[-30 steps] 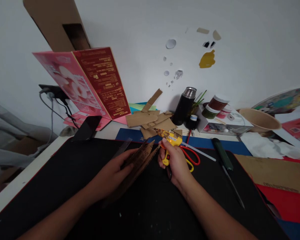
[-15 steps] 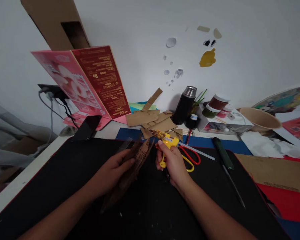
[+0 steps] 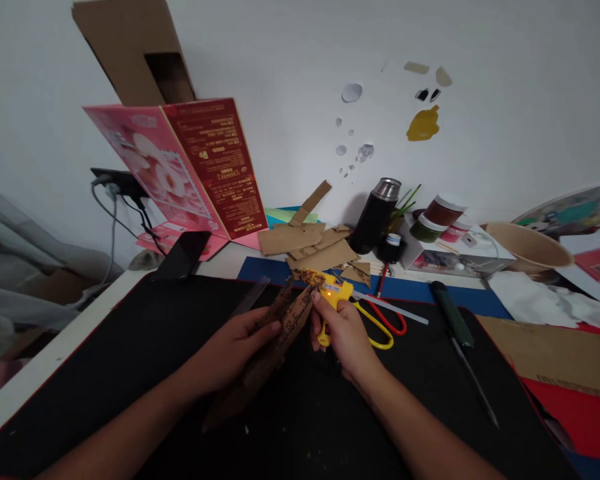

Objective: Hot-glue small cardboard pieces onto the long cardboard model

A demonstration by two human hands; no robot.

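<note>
My left hand [image 3: 245, 343] is closed on a folded brown cardboard piece [image 3: 293, 320] with printing on it, tilted over the black mat [image 3: 180, 327]. My right hand [image 3: 343, 330] grips a yellow glue gun [image 3: 336, 292] with a small orange light showing. The gun's stained nozzle points left, over the upper end of the cardboard; whether it touches is hard to tell. A clear glue stick [image 3: 395, 308] sticks out of the gun's back. Scissors with red and yellow handles [image 3: 380, 337] lie just behind my right hand.
Cardboard scraps [image 3: 320, 248] are piled behind the hands, beside a black thermos [image 3: 377, 215]. A green-handled knife [image 3: 453, 315] lies on the right. A phone [image 3: 183, 255] and a pink and red folded card [image 3: 215, 170] are at the left. Paint jars [image 3: 437, 217] stand at the back right.
The glue gun's nozzle has moved left, over the cardboard's upper end. The cardboard has shifted right, closer to my right hand. The whole view has shifted slightly.
</note>
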